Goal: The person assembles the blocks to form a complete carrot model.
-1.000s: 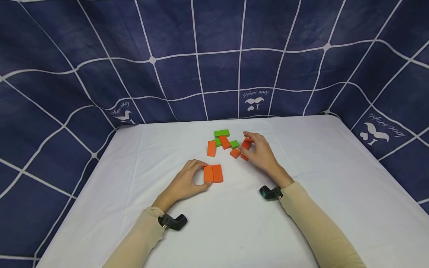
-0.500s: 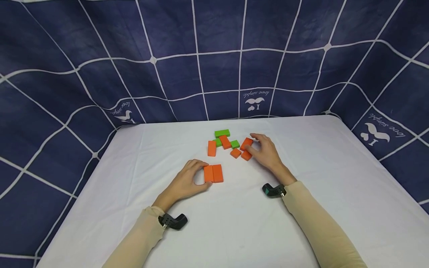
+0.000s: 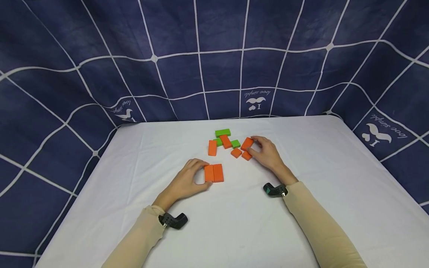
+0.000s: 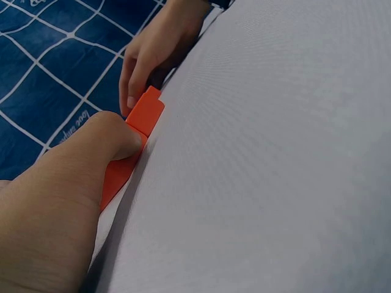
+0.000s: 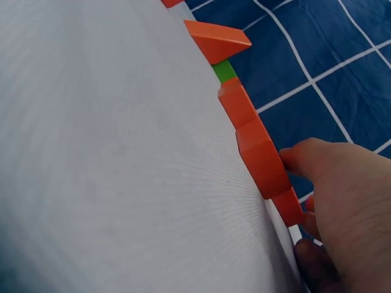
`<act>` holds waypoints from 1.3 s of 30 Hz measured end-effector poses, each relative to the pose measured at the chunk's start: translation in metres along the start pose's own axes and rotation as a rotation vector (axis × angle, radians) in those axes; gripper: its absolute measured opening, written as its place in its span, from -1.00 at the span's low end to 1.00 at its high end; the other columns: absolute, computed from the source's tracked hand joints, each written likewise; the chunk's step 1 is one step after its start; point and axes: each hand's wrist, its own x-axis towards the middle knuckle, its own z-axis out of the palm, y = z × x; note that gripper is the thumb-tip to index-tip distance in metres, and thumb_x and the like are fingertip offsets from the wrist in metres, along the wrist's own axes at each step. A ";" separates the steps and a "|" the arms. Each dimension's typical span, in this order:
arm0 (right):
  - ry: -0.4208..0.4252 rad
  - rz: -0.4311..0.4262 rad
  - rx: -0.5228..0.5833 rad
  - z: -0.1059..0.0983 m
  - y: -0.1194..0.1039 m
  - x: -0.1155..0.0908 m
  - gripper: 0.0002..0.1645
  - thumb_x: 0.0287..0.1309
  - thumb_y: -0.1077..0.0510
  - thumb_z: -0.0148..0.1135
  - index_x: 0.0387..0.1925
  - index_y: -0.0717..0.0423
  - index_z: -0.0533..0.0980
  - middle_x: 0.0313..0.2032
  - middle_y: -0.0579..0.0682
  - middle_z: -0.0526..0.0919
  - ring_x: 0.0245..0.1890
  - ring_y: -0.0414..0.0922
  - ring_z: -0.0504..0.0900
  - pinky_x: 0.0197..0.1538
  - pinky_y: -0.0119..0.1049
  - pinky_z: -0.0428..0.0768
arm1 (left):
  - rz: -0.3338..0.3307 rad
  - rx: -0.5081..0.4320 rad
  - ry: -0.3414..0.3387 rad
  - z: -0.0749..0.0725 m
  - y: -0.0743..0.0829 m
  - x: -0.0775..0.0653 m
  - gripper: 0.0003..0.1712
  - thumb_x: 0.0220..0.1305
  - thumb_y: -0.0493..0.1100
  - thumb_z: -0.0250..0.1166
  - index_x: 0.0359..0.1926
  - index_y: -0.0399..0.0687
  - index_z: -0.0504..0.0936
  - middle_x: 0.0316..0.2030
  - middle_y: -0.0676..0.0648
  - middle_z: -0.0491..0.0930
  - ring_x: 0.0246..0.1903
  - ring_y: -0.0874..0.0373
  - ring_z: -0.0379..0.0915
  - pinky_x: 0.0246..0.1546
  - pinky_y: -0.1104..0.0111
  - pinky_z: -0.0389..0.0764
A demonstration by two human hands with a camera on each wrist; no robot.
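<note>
White table cover [image 3: 218,223], faintly creased, fills lower half of head view; beyond it dk blue cloth [image 3: 221,33] w/ wavy white grid rises across back & both sides, printed "love simple" + moustache & heart motifs upside down at mid-L, just R of ctr & far R; beige sleeves [image 3: 139,238] come in from bottom edge, a blk wrist device [image 3: 173,221] on the L one, another blk wrist device [image 3: 275,190] on the R; L hand [image 3: 184,182], just L of ctr, pinches an orange block [image 3: 209,173] btwn thumb (near edge) & fingers (far edge); second orange block [image 3: 218,173] lies flush against its R side; R hand [image 3: 269,154], R of ctr, has thumb & index at the R end of a third orange block [image 3: 247,143], thumb touching; can't tell if it's truly gripped; two small orange pieces [image 3: 236,153] sit just below that; a bit L, upper ctr of table, an orange block at a slant [image 3: 226,141] stands btwn two small green blocks [image 3: 236,144], w/ a long green block [image 3: 222,132] behind & an upright-lying orange block [image 3: 212,147] to the L; in R wrist view the cover takes the L side, blue cloth upper R; L wrist view has cloth upper L, cover filling the R.
</note>
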 end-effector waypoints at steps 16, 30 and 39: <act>0.015 0.028 -0.037 -0.004 0.001 -0.001 -0.35 0.28 -0.03 0.36 0.29 0.24 0.54 0.24 0.26 0.61 0.21 0.20 0.56 0.33 0.11 0.47 | 0.006 0.004 -0.002 0.000 0.000 0.001 -0.30 0.17 0.18 0.46 0.27 0.02 0.55 0.19 0.04 0.52 0.24 0.12 0.37 0.32 0.11 0.50; 0.034 0.070 -0.050 -0.004 0.005 0.001 -0.24 0.26 -0.04 0.38 0.35 0.32 0.46 0.24 0.32 0.58 0.15 0.22 0.56 0.30 0.12 0.47 | 0.016 0.005 0.009 0.000 0.000 0.001 -0.31 0.17 0.18 0.45 0.26 0.03 0.55 0.18 0.05 0.52 0.23 0.13 0.37 0.32 0.12 0.50; 0.054 0.054 -0.034 -0.005 0.005 0.001 -0.28 0.22 -0.02 0.41 0.28 0.36 0.52 0.18 0.33 0.63 0.13 0.23 0.62 0.24 0.10 0.57 | 0.019 0.005 0.017 0.002 -0.003 0.000 -0.31 0.16 0.18 0.45 0.26 0.04 0.56 0.17 0.06 0.52 0.23 0.14 0.38 0.30 0.12 0.52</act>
